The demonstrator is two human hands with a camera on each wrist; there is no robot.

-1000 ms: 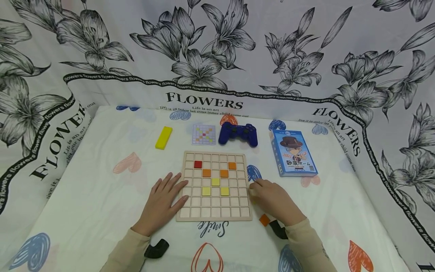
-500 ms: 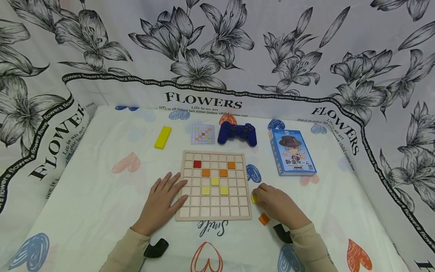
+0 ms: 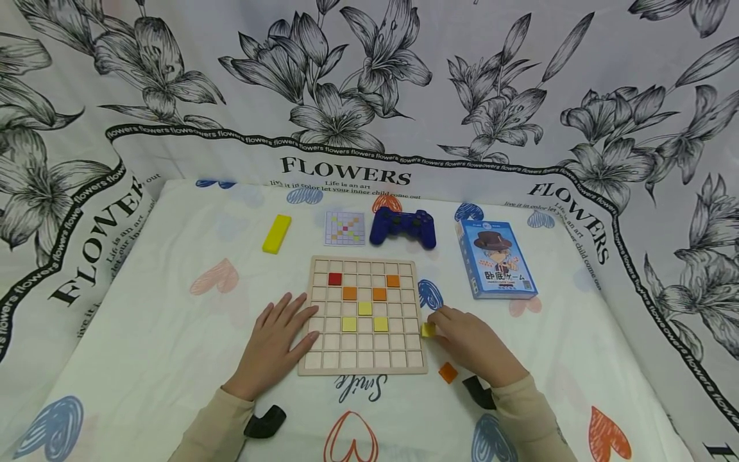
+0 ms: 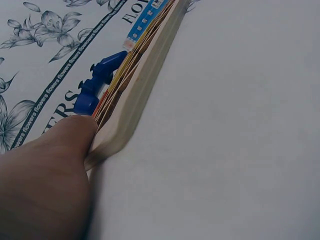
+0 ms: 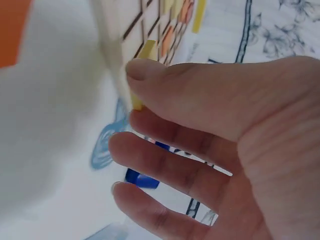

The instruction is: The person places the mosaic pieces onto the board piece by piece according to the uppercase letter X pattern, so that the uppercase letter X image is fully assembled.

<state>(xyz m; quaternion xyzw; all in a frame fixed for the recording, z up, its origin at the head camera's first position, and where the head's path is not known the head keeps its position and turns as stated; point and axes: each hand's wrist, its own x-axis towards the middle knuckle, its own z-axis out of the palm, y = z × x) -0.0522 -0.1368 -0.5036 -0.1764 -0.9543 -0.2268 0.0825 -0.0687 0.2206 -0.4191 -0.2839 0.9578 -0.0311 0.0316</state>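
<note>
A wooden grid board (image 3: pixel 362 360) lies in the middle of the cloth. Set in its squares are a red tile (image 3: pixel 335 279), several orange tiles (image 3: pixel 349 293) and several yellow tiles (image 3: pixel 365 308). My left hand (image 3: pixel 277 346) rests at the board's left edge with fingers spread, fingertips on the rim. Just off the right edge, my right hand (image 3: pixel 470 340) pinches a yellow tile (image 3: pixel 428 330) between thumb and index finger; the right wrist view shows the same yellow tile (image 5: pixel 137 102) under the thumb, the other fingers loosely bent. A loose orange tile (image 3: pixel 448 373) lies below that hand.
Behind the board are a yellow block (image 3: pixel 277 233), a small patterned card (image 3: pixel 344 228), a blue game controller (image 3: pixel 403 228) and a blue game box (image 3: pixel 498 260). Black curved pieces (image 3: pixel 265 422) show beside both wrists. A flower-printed curtain (image 3: pixel 369 83) stands at the back.
My right hand first draws slightly right, bringing the yellow tile into view. The tile then shifts a little up and left, closer to the board's edge. The left hand stays put.
</note>
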